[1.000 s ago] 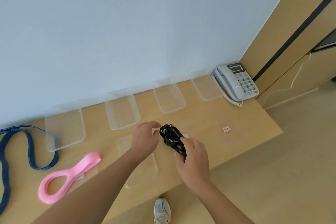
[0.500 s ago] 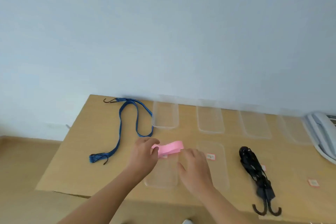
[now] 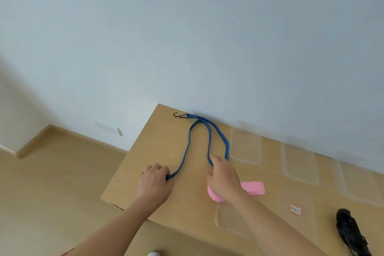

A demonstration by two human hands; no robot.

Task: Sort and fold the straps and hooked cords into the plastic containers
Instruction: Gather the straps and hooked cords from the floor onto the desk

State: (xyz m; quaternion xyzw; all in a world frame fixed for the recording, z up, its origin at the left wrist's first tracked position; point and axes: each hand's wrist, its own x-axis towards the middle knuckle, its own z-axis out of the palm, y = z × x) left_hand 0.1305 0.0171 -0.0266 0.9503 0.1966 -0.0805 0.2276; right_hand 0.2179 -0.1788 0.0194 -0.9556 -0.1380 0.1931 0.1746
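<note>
Pale wall (image 3: 207, 37) behind a light wooden table (image 3: 158, 151) whose left end meets wood-toned floor (image 3: 52, 183). Along the wall edge of the table, a row of clear plastic containers, the nearest to the corner (image 3: 245, 143) followed rightward by a second (image 3: 300, 162) and a third (image 3: 357, 181); a front row holds one clear container (image 3: 228, 218) partly under the right forearm and another bearing a small pink-bordered label (image 3: 295, 209). Blue hooked cord (image 3: 188, 147) lying on the table in an inverted-U loop, its metal hook (image 3: 180, 115) at the far corner near the wall, one run leading down to the left hand, the other curving back beside the first rear container. Left hand (image 3: 154, 181), fingers curled round the near end of the blue cord at the table's left part. Right hand (image 3: 223, 174), fingers extended and lying on the cord's inner bend, not closed around it. Folded pink strap (image 3: 253, 187) on the table just beside and partly beneath the right wrist, at the far rim of the front container. Black bundled cord (image 3: 349, 233) at the lower right, on the table, apart from both hands. Tip of a white shoe (image 3: 154, 253) at the bottom edge
</note>
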